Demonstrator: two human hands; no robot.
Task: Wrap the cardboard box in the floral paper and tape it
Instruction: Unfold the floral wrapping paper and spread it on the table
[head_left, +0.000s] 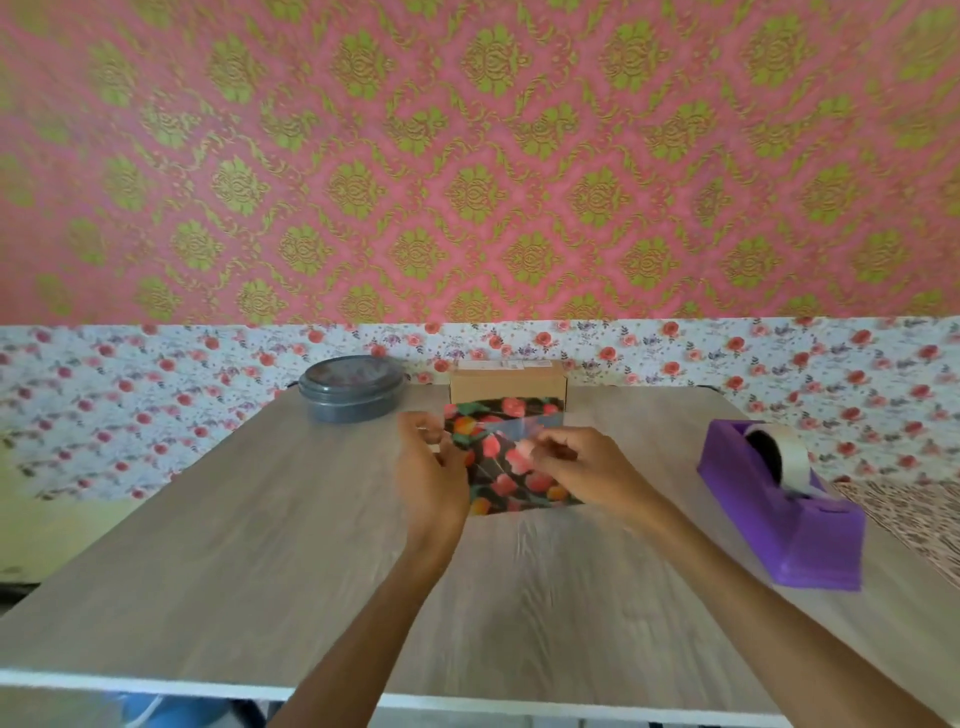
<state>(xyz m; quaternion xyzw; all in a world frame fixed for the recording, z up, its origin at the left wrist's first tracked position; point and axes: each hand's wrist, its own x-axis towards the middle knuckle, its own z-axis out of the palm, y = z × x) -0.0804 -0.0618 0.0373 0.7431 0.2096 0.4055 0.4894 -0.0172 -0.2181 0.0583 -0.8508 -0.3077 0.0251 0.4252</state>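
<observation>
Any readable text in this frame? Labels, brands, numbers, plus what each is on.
No text reads clearly anywhere in this frame.
White label on top of the rear box: print too blurred to read.
Tin lid: blurred markings, cannot tell if they are text.
Dispenser: no marking visible.
Tape held between the hands: clear, no print.

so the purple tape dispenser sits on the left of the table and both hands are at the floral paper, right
Not quite. The head view shows the purple tape dispenser on the right of the table, not the left. Both hands, the left hand and the right hand, are at the floral paper.
</observation>
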